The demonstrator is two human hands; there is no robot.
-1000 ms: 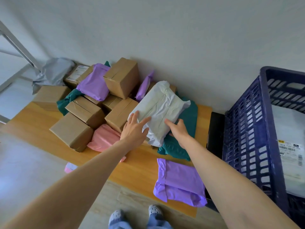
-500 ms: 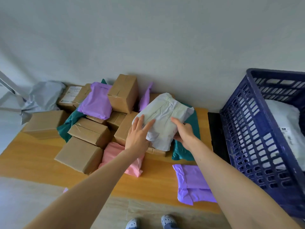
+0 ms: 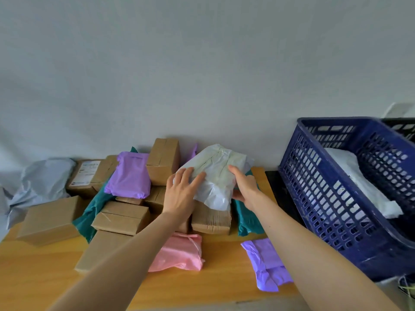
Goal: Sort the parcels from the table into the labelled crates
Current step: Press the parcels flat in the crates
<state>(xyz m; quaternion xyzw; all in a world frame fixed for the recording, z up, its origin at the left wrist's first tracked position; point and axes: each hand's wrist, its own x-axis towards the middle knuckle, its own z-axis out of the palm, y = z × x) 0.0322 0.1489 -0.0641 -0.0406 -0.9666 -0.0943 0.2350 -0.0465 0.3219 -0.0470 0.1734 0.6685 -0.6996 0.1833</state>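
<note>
A white plastic-wrapped parcel (image 3: pixel 219 173) sits tilted on top of the pile in the middle of the wooden table (image 3: pixel 45 277). My left hand (image 3: pixel 182 194) lies on its left side with straight, spread fingers. My right hand (image 3: pixel 243 187) grips its right edge, thumb on top and fingers curled beneath. A blue slatted crate (image 3: pixel 325 198) stands at the right with a white parcel (image 3: pixel 363 187) inside it.
Several brown cardboard boxes (image 3: pixel 49 218) are heaped at the left and centre with purple (image 3: pixel 130 176), teal (image 3: pixel 247 221) and pink (image 3: pixel 179 252) mailers. A second purple mailer (image 3: pixel 267 263) lies near the crate. A grey bag (image 3: pixel 38 182) slumps at the far left. A black crate (image 3: pixel 402 126) shows behind the blue one.
Both hands have closed in on the white parcel: the left moved up onto its side, the right took hold of its right edge. The view has tilted upward.
</note>
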